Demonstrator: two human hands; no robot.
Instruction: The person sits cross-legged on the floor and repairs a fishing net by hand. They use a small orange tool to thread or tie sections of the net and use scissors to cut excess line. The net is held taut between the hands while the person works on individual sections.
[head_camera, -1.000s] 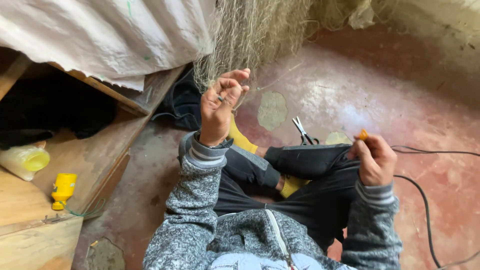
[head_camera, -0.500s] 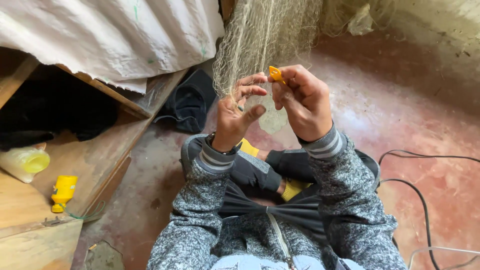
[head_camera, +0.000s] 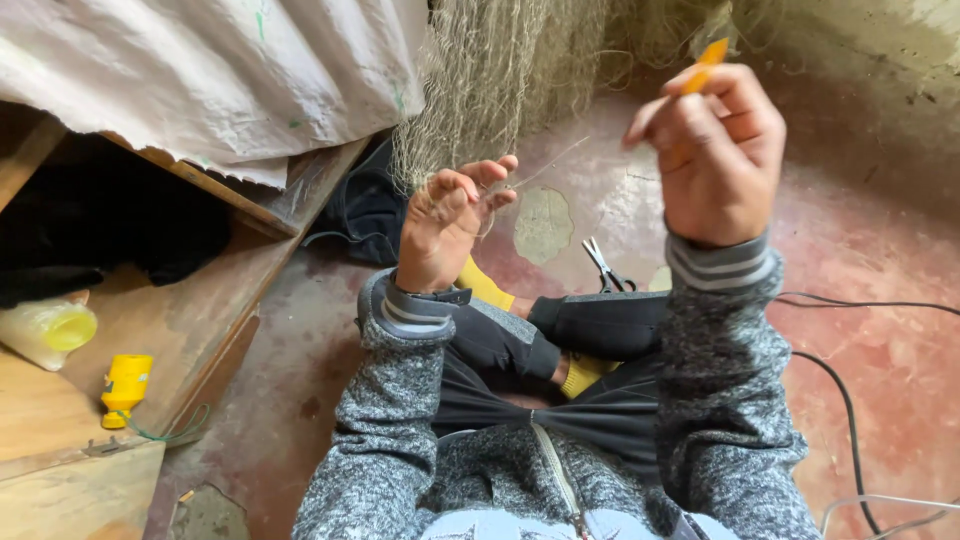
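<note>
The pale, fine-meshed fishing net (head_camera: 500, 80) hangs from above at the top middle of the view, and its lower edge comes down to the left hand (head_camera: 445, 230). That hand is raised palm-up, its fingers (head_camera: 480, 180) curled and pinching a bit of the net's mesh between thumb and fingertips. From that pinch a thin light twine (head_camera: 545, 170) runs up and to the right, toward the right hand (head_camera: 715, 150).

The right hand is held higher and well apart from the left, its back toward the camera. Its fingers are closed around a slim orange netting needle (head_camera: 712, 55), of which only the tip shows above the knuckles. The needle's long axis tilts up and to the right, roughly in line with the twine, so the strand lies stretched between the two hands, with the net on the left hand's side.

On the worn reddish floor (head_camera: 900, 260), between the hands and the crossed legs, lies a pair of small metal scissors (head_camera: 605, 265), nearer the right hand. A black cable (head_camera: 850, 400) curves at the right. On the wooden bench (head_camera: 180, 330) at the left stand a yellow thread spool (head_camera: 125, 385) and a pale plastic bottle (head_camera: 45, 332).
</note>
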